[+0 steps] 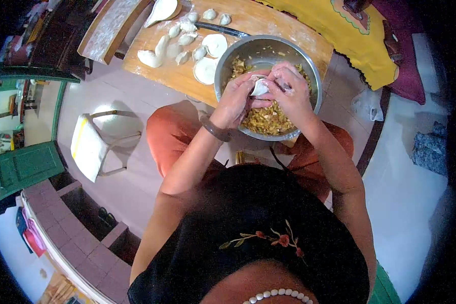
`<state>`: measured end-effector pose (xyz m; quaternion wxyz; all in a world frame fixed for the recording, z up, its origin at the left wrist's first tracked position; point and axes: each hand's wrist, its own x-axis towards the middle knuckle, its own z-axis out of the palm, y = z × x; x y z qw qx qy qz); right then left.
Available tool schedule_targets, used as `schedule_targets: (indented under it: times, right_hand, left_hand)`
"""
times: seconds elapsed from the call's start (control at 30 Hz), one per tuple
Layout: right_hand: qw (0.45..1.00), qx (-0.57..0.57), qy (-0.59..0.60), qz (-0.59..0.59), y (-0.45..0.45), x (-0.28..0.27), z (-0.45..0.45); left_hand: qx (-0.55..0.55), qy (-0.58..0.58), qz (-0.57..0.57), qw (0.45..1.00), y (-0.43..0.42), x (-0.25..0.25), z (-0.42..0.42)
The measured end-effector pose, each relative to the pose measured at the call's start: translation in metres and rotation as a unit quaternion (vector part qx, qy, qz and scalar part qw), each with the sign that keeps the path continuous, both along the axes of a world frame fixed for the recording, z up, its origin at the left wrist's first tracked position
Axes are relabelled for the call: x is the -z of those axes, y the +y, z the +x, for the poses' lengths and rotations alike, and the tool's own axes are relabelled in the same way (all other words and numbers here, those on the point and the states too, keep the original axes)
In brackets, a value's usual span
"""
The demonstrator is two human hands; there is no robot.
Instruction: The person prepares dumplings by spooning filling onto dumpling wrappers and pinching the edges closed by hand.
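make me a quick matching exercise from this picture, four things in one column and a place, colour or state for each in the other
1. steel bowl
2. dough piece
3. cloth
4. bangle

a. around the left wrist
b. chopped filling inside
c. mostly yellow
d. between left hand and right hand

Pairs: 1-b, 2-d, 3-c, 4-a

A home, it seems: in front of me a low wooden table (187, 83) carries dumplings (182, 58) and a metal bowl (316, 66) at one long edge. Around it are a tiled floor (124, 192), a cushioned chair (89, 144), green cabinet doors (28, 169) and a yellow cloth (334, 33).
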<state>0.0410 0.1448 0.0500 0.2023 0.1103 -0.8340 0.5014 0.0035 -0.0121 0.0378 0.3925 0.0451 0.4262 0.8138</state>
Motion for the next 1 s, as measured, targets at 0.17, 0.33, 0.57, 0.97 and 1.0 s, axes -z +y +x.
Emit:
schedule_targets:
  times: [0.17, 0.33, 0.57, 0.97, 1.0]
  right_hand:
    - [1.000, -0.003, -0.006, 0.001, 0.000, 0.000, 0.000]
    - [1.000, 0.001, 0.011, 0.016, 0.000, -0.005, 0.000]
    - [1.000, 0.001, -0.009, 0.006, 0.002, -0.001, 0.000]
    - [0.993, -0.005, -0.104, -0.054, -0.004, -0.023, 0.010]
    - [0.990, -0.005, -0.135, -0.049, -0.005, -0.025, 0.010]
  left_hand:
    - [0.011, -0.023, 0.030, 0.999, -0.004, -0.004, -0.002]
    - [0.044, 0.108, -0.054, 0.992, -0.004, -0.012, 0.003]
    - [0.060, 0.105, -0.018, 0.992, -0.004, -0.001, 0.000]
    - [0.034, 0.091, -0.047, 0.994, -0.011, -0.032, 0.006]
    - [0.032, 0.093, -0.035, 0.995, -0.011, -0.025, 0.005]
